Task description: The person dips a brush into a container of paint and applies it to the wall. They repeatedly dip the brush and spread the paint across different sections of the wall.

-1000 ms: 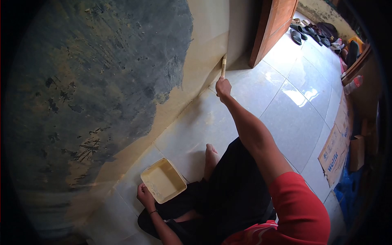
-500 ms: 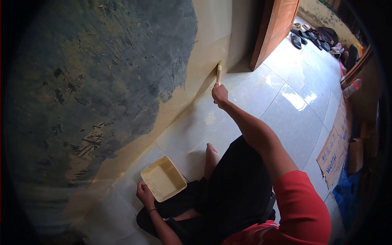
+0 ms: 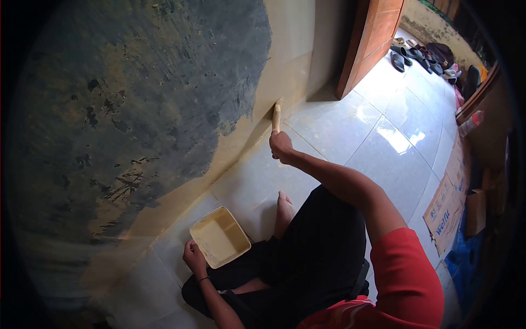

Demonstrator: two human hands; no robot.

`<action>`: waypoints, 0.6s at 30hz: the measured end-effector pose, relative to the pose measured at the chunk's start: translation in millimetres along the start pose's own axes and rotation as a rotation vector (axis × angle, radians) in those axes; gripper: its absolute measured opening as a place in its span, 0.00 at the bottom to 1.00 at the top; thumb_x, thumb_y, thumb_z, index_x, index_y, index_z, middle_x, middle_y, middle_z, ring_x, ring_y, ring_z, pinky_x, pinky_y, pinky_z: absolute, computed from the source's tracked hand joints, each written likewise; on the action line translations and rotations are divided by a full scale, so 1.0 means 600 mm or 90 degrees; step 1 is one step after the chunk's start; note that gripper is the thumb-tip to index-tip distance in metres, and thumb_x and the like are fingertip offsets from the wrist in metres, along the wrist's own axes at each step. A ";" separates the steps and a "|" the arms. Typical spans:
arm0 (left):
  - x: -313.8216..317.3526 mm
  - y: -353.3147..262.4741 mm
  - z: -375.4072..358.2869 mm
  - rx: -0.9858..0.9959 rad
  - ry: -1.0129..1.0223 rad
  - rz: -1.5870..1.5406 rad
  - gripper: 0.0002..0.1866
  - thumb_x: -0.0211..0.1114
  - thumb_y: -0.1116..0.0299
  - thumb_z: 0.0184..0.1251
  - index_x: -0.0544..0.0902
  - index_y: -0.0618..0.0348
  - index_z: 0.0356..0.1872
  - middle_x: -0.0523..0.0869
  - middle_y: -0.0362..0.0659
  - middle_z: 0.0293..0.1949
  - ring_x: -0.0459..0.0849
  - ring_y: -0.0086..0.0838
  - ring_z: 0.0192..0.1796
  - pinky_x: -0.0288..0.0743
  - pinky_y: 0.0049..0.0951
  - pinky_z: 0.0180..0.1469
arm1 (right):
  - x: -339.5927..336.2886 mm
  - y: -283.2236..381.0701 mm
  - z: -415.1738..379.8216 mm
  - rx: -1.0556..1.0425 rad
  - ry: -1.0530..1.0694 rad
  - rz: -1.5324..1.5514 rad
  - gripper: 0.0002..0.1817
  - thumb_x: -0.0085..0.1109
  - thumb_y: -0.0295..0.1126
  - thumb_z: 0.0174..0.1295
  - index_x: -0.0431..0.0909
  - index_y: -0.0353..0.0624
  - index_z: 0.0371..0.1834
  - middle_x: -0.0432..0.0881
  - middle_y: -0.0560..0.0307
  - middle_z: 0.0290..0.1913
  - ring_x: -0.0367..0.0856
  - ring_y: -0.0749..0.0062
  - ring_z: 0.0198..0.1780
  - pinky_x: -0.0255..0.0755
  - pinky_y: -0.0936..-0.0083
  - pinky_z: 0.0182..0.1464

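My right hand (image 3: 281, 146) is closed around the handle of a cream-coated paintbrush (image 3: 276, 117). The brush's tip meets the lower part of the wall (image 3: 241, 134), just above the floor. Cream paint covers that low strip, while a large dark grey patch (image 3: 181, 71) with scrapes lies higher up. My left hand (image 3: 194, 257) grips the near left edge of a cream rectangular tub (image 3: 234, 227), which tilts beside my folded leg. Inside the tub is cream-coloured paint or residue; its depth is hard to tell.
An open wooden door (image 3: 370, 46) stands beyond the wall's end. Several sandals (image 3: 398, 61) lie by the doorway. Flattened cardboard (image 3: 445, 214) and a blue plastic sheet (image 3: 464, 260) are on the right. My bare foot (image 3: 284, 211) rests on the tiled floor (image 3: 318, 131).
My right hand and the paintbrush have moved left and nearer to me along the wall's base. My left hand and the tub have barely shifted.
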State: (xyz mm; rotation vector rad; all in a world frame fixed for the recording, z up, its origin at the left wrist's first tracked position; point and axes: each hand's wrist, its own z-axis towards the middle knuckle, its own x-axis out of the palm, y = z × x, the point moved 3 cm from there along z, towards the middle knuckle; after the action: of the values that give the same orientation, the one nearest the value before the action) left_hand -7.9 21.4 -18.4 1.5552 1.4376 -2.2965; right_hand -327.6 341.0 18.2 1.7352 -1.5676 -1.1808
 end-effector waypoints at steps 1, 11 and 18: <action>0.002 0.004 0.002 0.004 0.002 -0.012 0.11 0.53 0.69 0.64 0.81 0.64 0.38 0.85 0.50 0.32 0.84 0.35 0.34 0.75 0.32 0.40 | 0.008 -0.002 -0.009 0.007 0.021 0.007 0.27 0.33 0.48 0.70 0.68 0.31 0.32 0.71 0.52 0.21 0.71 0.67 0.17 0.69 0.69 0.17; 0.001 0.001 0.002 0.004 0.004 -0.015 0.12 0.53 0.68 0.63 0.81 0.64 0.39 0.85 0.50 0.32 0.84 0.36 0.34 0.75 0.32 0.39 | 0.097 -0.028 -0.167 -0.060 0.272 -0.124 0.24 0.32 0.47 0.70 0.66 0.33 0.34 0.72 0.49 0.22 0.72 0.65 0.16 0.69 0.68 0.16; 0.001 0.006 0.002 -0.001 0.006 -0.022 0.11 0.53 0.69 0.63 0.81 0.64 0.39 0.85 0.50 0.33 0.84 0.35 0.34 0.75 0.31 0.40 | 0.138 -0.036 -0.222 -0.164 0.483 -0.284 0.26 0.32 0.48 0.70 0.68 0.32 0.38 0.75 0.47 0.24 0.74 0.65 0.17 0.70 0.67 0.20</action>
State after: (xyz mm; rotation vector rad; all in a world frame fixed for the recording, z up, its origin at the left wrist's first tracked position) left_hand -7.5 18.7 -21.0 1.5552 1.4807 -2.3088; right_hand -206.5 242.1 43.8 2.0612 -0.5796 -0.7078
